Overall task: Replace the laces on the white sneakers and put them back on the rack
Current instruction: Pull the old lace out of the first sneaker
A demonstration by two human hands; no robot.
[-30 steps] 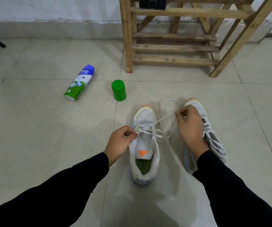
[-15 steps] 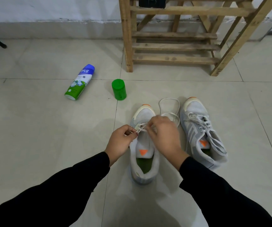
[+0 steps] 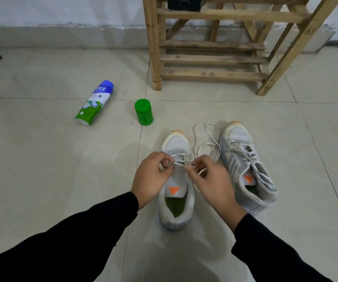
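Right hand [image 3: 210,180] drew back; lace [image 3: 177,164] seemingly taut.

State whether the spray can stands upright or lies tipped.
Tipped: the can lies on its side on the floor, label facing up.

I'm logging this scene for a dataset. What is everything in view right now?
sneaker being laced: 1, white with orange toe tip, on floor between the hands
second sneaker: 1, white, laced, on floor to its right
lace loop: 1, white, on floor between the sneakers
threaded lace: 1, white, across the first sneaker's eyelets
spray can: 1, blue, white and green, lying on floor, left
cap: 1, green, upright on floor near the can
shoe rack: 1, bare wood, against the wall
boxy object: 1, black, on a rack shelf
left hand: 1, black sleeve, pinches the threaded lace
right hand: 1, black sleeve, pinches the threaded lace
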